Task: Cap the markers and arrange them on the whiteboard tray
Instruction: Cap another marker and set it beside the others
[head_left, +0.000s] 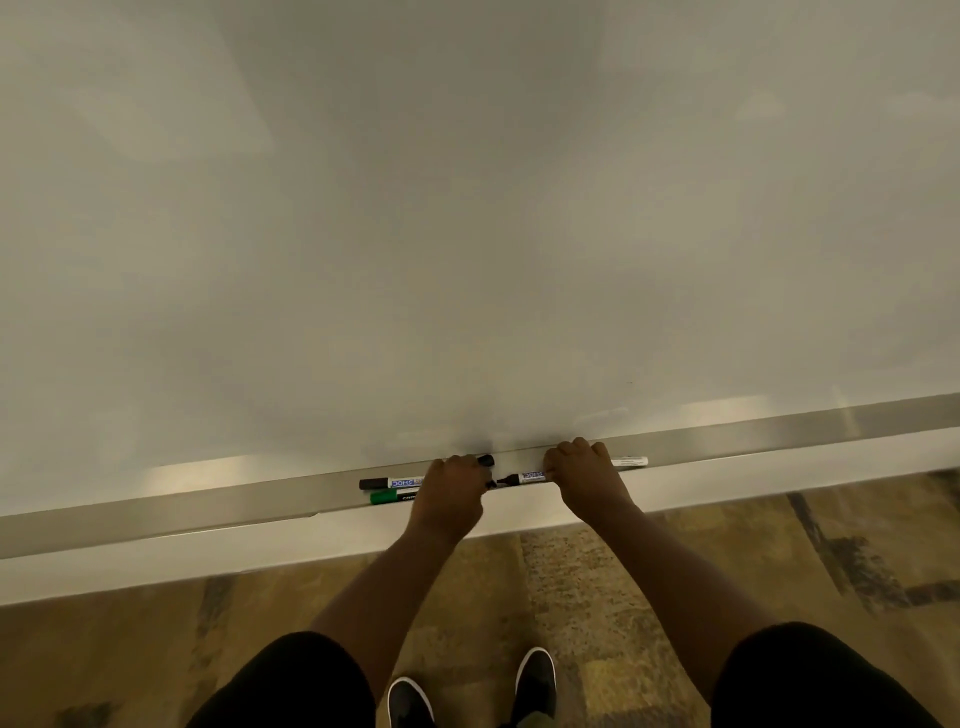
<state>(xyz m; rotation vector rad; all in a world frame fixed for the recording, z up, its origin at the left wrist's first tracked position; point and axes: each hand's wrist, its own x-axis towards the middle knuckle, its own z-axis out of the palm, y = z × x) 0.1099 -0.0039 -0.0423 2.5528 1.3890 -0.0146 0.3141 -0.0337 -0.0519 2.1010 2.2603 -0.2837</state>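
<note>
My right hand (587, 473) grips a white-barrelled marker (530, 477) with its bare black tip pointing left, just over the grey whiteboard tray (208, 512). My left hand (453, 488) is closed around a black cap (486, 460), whose end sticks out above the fingers, close to the marker's tip. Left of that hand, a black-capped marker (389, 483) and a green-capped marker (390, 498) lie side by side in the tray. A white marker barrel (629, 461) lies in the tray to the right of my right hand.
The blank whiteboard (467, 234) fills the upper view. The tray runs across the whole width, rising to the right. Below lie patterned carpet (753, 561) and my black shoes (535, 680).
</note>
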